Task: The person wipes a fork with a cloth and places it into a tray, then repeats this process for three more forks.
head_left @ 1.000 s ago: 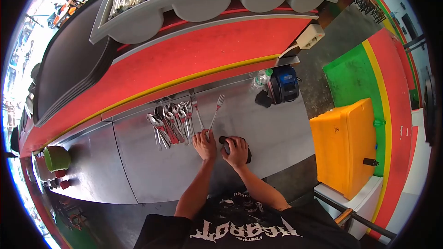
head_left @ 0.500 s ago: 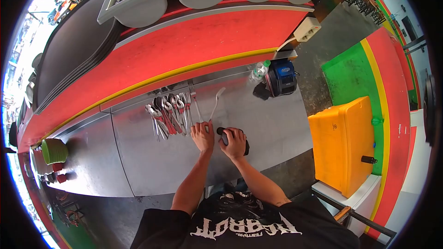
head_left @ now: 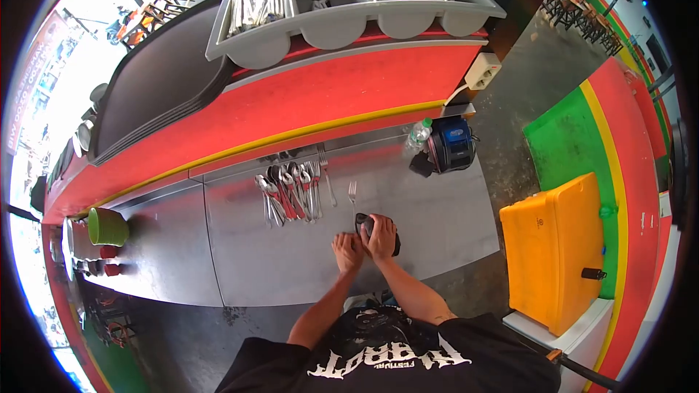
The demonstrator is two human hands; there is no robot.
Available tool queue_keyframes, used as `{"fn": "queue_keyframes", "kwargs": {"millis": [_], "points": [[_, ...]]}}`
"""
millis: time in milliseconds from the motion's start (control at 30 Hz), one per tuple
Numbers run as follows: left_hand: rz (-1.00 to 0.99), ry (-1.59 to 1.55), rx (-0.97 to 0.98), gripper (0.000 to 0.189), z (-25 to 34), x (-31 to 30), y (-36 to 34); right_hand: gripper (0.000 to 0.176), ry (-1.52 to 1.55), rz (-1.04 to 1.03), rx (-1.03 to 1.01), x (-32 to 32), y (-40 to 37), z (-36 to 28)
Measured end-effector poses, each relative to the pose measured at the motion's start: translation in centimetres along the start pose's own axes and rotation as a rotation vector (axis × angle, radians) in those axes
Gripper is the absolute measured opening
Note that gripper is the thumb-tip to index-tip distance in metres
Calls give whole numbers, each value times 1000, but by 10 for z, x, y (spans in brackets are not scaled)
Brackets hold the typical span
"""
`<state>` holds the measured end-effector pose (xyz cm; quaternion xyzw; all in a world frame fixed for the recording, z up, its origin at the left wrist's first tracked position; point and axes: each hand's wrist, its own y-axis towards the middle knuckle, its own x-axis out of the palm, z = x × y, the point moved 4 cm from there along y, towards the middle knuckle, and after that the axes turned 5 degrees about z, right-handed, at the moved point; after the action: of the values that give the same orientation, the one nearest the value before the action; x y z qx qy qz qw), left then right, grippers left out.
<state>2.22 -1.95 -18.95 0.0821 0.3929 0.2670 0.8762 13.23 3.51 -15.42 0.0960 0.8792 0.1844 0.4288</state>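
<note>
My left hand (head_left: 348, 250) is closed near the lower end of a fork (head_left: 353, 192), whose tines point away from me. My right hand (head_left: 381, 236) grips a black, cloth-like bundle (head_left: 361, 221) against the fork's handle. The two hands touch, and they hide the rest of the handle. Beyond them, a second fork (head_left: 327, 176) lies alone on the steel table (head_left: 277, 269). To its left lies a row of spoons and forks (head_left: 288, 191), some with red showing among the handles.
Behind the table, a grey cutlery tray (head_left: 291, 27) stands on a red ledge beside black trays (head_left: 156, 80). A bottle (head_left: 417, 135) and blue-black bag (head_left: 450, 145) sit at the back right. A yellow box (head_left: 550, 255) stands right; a green container (head_left: 108, 228) is far left.
My hands have come together, and the held fork now stands straighter in front of the black bundle. The view has tilted up, showing more of the cutlery tray.
</note>
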Motion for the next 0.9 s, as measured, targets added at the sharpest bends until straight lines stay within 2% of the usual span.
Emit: {"fn": "queue_keyframes", "kwargs": {"millis": [233,333,467,567,900], "points": [[-149,-182,-179,23,5,-17,-21,34,212,42,77,0,-6,18],[-182,-224,-233,25,1,-18,-18,31,309,38,24,-4,-5,21],[-189,-222,-205,25,-7,-9,-17,27,377,-41,-121,-10,-3,17],[-212,-168,-180,23,-12,-4,-23,26,381,-9,-170,-15,-2,15],[-162,-169,-100,13,-8,-6,-21,22,321,-54,-185,-8,-2,14]]}}
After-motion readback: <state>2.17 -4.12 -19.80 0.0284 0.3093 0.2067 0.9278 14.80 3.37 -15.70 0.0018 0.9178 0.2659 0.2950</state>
